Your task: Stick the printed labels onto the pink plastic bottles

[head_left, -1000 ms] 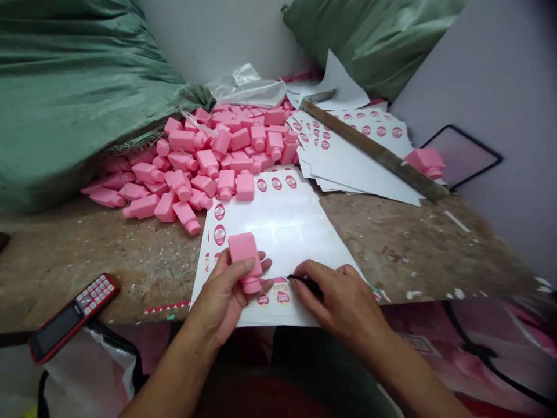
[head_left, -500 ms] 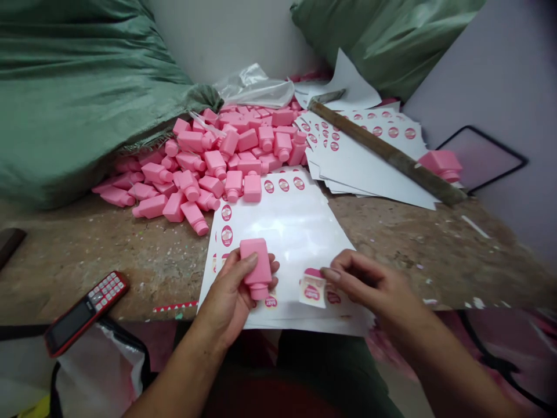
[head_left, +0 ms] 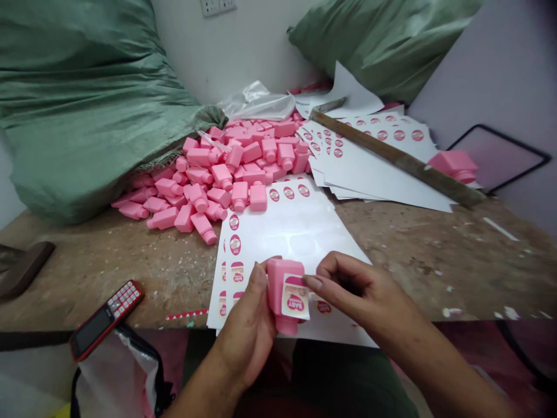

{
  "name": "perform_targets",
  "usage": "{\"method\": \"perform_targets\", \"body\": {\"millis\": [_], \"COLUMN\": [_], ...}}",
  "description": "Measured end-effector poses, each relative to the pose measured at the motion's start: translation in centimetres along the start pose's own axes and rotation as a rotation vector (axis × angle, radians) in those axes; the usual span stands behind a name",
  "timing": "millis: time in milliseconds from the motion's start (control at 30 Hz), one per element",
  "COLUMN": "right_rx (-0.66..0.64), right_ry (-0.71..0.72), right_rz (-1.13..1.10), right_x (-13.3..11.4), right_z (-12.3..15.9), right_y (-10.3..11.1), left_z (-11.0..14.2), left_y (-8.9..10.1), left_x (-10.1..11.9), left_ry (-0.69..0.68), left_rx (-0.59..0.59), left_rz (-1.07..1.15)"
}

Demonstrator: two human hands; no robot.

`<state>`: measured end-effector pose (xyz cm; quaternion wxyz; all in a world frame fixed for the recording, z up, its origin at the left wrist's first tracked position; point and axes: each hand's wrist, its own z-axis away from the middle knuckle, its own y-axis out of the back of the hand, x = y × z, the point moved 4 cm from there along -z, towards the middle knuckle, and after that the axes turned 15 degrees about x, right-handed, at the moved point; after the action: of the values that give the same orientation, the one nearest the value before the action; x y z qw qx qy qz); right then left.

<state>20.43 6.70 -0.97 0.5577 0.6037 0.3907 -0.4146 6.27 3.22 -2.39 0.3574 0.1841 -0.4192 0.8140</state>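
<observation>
A pink plastic bottle [head_left: 275, 290] lies in my left hand [head_left: 246, 331], its neck pointing down toward me. My left thumb presses along the bottle's left side and the fingers are mostly hidden behind it. A white label [head_left: 296, 299] with pink print reading "BABY" overlaps the bottle's front. Between thumb and forefinger, my right hand [head_left: 352, 290] pinches the label's upper right edge. Whether the label's whole face touches the bottle, I cannot tell. Under both hands is a stack of glossy label sheets [head_left: 300, 226], with a few stickers along its left and top edges.
Many pink bottles [head_left: 221, 177] are heaped behind the sheets, beside a green sack [head_left: 87, 116]. To the right, a long-handled tool [head_left: 391, 154] lies across more label sheets [head_left: 361, 174]. A red phone [head_left: 107, 319] rests at the table's front left edge.
The label has moved left from beside the bottle onto its front, carried by my right hand. My left hand and the bottle have shifted right and nearer. The whole view has tilted slightly up.
</observation>
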Motion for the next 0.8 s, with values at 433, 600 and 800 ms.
{"method": "perform_targets", "body": {"millis": [433,600,800], "right_rx": [0.027,0.277,0.178], "right_ry": [0.073,0.317,0.195], "right_rz": [0.161,0.346,0.071], "right_x": [0.4,-0.1,-0.2], "right_z": [0.0,0.3,0.6], "right_y": [-0.3,0.9,-0.4], "left_z": [0.4,0.6,1.1], "left_y": [0.4,0.8,0.6], "left_x": [-0.3,-0.6,-0.8], "left_ry": [-0.037,0.019,0.079], "left_rx": [-0.038,-0.032,-0.056], "left_rz": [-0.137,-0.198,-0.177]}}
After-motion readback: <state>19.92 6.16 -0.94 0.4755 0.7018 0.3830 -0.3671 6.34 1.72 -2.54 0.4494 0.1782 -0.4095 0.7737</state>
